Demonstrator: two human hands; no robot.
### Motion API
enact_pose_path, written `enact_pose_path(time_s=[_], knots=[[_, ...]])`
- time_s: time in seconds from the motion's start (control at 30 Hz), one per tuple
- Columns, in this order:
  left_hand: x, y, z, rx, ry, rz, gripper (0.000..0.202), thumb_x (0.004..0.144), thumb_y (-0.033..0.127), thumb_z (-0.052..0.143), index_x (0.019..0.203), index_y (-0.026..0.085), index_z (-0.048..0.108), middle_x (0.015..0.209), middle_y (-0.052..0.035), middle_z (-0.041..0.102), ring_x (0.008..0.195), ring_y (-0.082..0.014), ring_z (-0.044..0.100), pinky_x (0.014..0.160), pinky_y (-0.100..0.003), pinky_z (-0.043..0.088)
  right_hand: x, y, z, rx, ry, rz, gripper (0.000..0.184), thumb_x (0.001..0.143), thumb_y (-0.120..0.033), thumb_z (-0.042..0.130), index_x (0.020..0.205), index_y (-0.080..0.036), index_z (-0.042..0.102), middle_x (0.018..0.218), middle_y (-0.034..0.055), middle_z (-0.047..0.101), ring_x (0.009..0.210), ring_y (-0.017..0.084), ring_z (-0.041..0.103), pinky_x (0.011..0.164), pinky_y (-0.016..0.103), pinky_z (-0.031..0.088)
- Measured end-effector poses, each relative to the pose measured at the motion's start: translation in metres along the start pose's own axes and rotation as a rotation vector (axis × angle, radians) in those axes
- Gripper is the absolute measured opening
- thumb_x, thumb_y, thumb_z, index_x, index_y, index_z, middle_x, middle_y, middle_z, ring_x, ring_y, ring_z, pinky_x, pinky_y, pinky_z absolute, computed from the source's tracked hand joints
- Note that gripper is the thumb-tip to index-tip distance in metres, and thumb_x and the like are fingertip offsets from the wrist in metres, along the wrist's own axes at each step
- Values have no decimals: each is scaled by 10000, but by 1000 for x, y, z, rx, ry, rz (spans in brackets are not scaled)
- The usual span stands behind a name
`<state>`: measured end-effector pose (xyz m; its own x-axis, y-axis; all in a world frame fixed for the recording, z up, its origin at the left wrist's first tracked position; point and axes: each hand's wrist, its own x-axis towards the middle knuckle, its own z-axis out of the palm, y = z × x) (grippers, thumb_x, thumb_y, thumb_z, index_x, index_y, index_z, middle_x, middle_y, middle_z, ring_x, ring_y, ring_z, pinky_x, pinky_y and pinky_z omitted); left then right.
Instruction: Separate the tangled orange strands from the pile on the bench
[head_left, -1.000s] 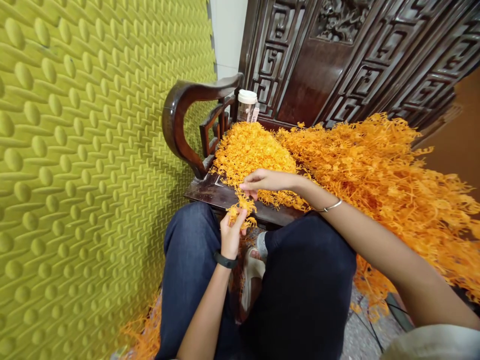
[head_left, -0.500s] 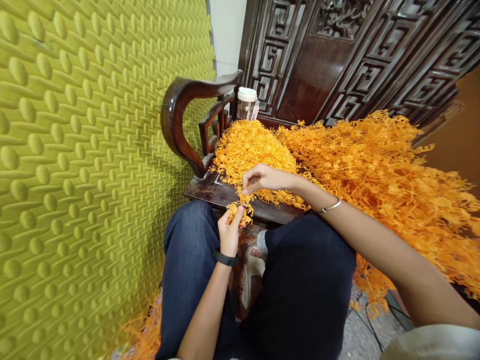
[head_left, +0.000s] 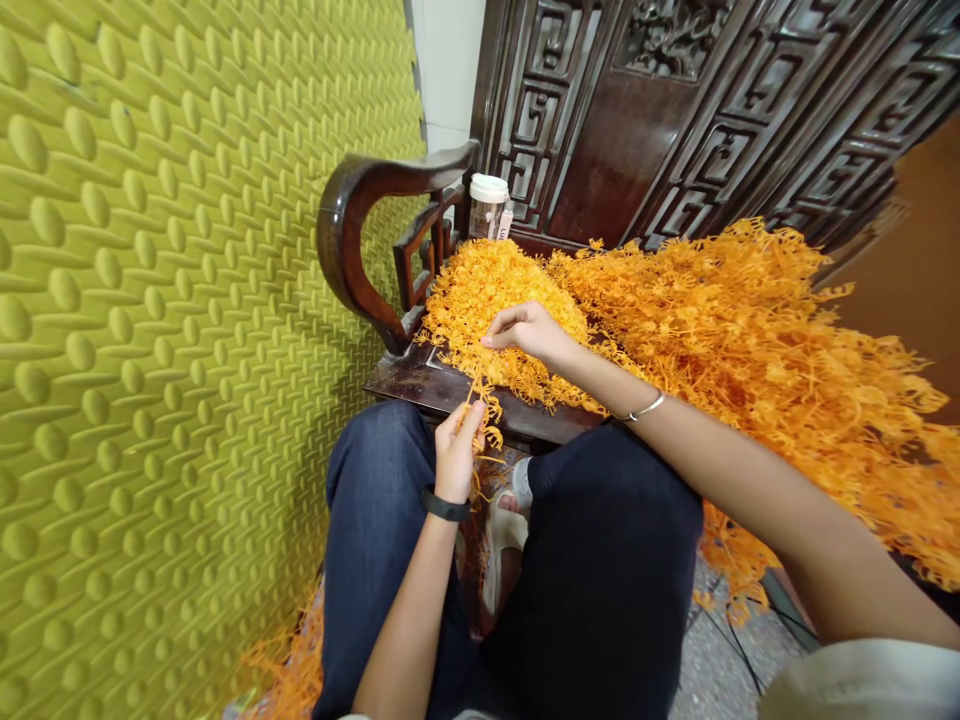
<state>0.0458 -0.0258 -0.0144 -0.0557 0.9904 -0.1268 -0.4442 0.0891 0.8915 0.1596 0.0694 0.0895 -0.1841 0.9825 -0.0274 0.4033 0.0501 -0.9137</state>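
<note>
My left hand [head_left: 456, 452], with a dark band at its wrist, is closed on a branching orange plastic piece [head_left: 491, 410] with thin curled arms, above the gap between my knees. My right hand [head_left: 526, 330], with a metal bangle on its forearm, hovers over the front of a pile of small orange pieces [head_left: 499, 285]. Its thumb and fingertips are pinched together; what is between them, if anything, I cannot make out. The pile lies on a dark wooden seat [head_left: 405, 378].
A larger heap of tangled orange pieces [head_left: 720, 330] spreads to the right. At the back stands a white-lidded clear cup [head_left: 487, 205]. A curved wooden armrest [head_left: 352, 220] is beside a yellow textured mat [head_left: 187, 300]. Orange scraps [head_left: 289, 660] lie on the floor, lower left.
My right hand has moved up and away from my left hand, toward the pile. My left hand keeps hold of the orange piece, which has shifted in its fingers.
</note>
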Motion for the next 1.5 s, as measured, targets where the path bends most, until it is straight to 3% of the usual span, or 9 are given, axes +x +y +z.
enact_pose_path(time_s=[0.43, 0.57, 0.7, 0.83, 1.03, 1.23, 1.37, 1.5], knots=[[1, 5, -3, -112, 47, -93, 318, 607, 383, 676, 565, 123, 498, 489, 68, 360, 381, -4, 265, 361, -149, 167, 3, 0, 26, 179, 142, 47, 127, 593, -58, 568, 491, -127, 537, 422, -39, 470, 444, 63, 439, 520, 218, 371], [-6, -7, -3, -52, 65, -68, 322, 596, 348, 662, 468, 130, 463, 442, 69, 344, 395, -22, 286, 396, -172, 215, 15, -10, -3, 275, 291, 70, 138, 627, -42, 508, 525, -135, 506, 549, -23, 524, 502, 57, 474, 550, 219, 392], [-16, -29, 2, 62, -43, -76, 361, 624, 336, 639, 415, 135, 423, 418, 60, 355, 421, -39, 304, 427, -190, 228, 27, -7, -54, 230, 629, -184, 115, 737, -163, 497, 623, -162, 510, 660, -12, 530, 569, 68, 498, 590, 235, 404], [-17, -37, 11, 54, -127, -86, 384, 650, 366, 624, 417, 142, 416, 412, 58, 354, 410, -42, 300, 416, -197, 221, 28, 14, -68, 93, 579, -171, 68, 703, -189, 570, 672, -162, 515, 634, -4, 511, 518, 89, 491, 555, 259, 421], [-14, -32, 9, 21, -74, -181, 352, 628, 415, 648, 495, 138, 478, 439, 62, 379, 354, -28, 280, 339, -188, 139, 32, 20, -57, 49, 486, -148, 67, 699, -195, 555, 726, -150, 514, 659, 4, 532, 534, 85, 518, 591, 248, 440], [-12, -26, 7, -58, -36, -180, 340, 620, 425, 659, 544, 131, 507, 485, 45, 444, 375, -33, 349, 323, -167, 186, 32, 20, -56, 50, 386, -101, 95, 690, -150, 533, 784, -136, 539, 689, 13, 540, 570, 97, 539, 614, 258, 445], [-12, -25, 8, -54, -25, -192, 327, 617, 411, 669, 564, 123, 525, 509, 39, 457, 391, -31, 370, 320, -154, 206, 40, 30, -58, 47, 479, -154, 180, 662, -146, 564, 841, -143, 547, 925, 65, 578, 796, 141, 565, 732, 290, 463], [-12, -23, 7, -53, -31, -181, 342, 625, 424, 660, 550, 121, 521, 501, 44, 443, 386, -26, 367, 316, -142, 213, 42, 32, -61, 35, 586, -194, 356, 618, -138, 623, 963, -162, 540, 1145, 81, 521, 1055, 178, 486, 880, 323, 412]])
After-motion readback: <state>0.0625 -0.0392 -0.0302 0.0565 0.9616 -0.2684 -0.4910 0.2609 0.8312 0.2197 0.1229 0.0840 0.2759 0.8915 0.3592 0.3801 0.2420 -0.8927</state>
